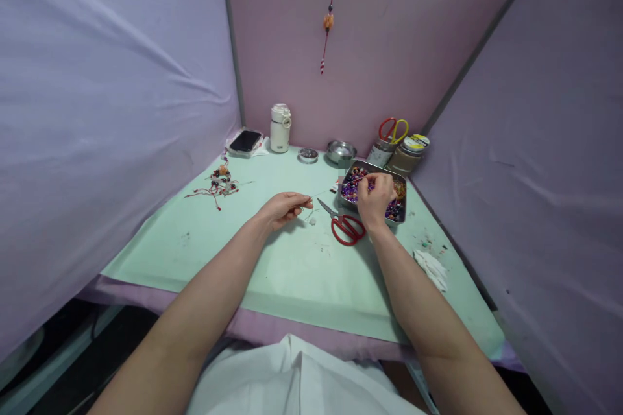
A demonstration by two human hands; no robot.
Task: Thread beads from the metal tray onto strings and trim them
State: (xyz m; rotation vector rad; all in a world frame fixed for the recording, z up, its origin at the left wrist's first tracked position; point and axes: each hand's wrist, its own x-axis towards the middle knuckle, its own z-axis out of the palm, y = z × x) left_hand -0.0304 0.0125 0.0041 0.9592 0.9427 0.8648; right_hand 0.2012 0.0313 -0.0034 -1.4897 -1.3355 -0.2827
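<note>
My left hand (288, 209) pinches a thin cord over the middle of the table. From its fingertips the pale cord (321, 193) runs toward my right hand (376, 197), which is closed above the near side of a metal tray (402, 223). Whatever sits in the right fingertips is too small to make out, though a thin line leads to them. Purple, red and dark beads (351, 189) fill the tray. Red-handled scissors (346, 229) lie between my hands, their blades toward the left hand. A small whitish piece (312, 221) rests below the left fingertips.
Finished-looking beaded strings (221, 183) lie at left. Behind stand a phone (246, 141), a white bottle (280, 130), a small dish (308, 155), a metal bowl (341, 151) and jars (409, 154). A white cloth (430, 270) lies right. A beaded ornament (328, 21) hangs on the back wall.
</note>
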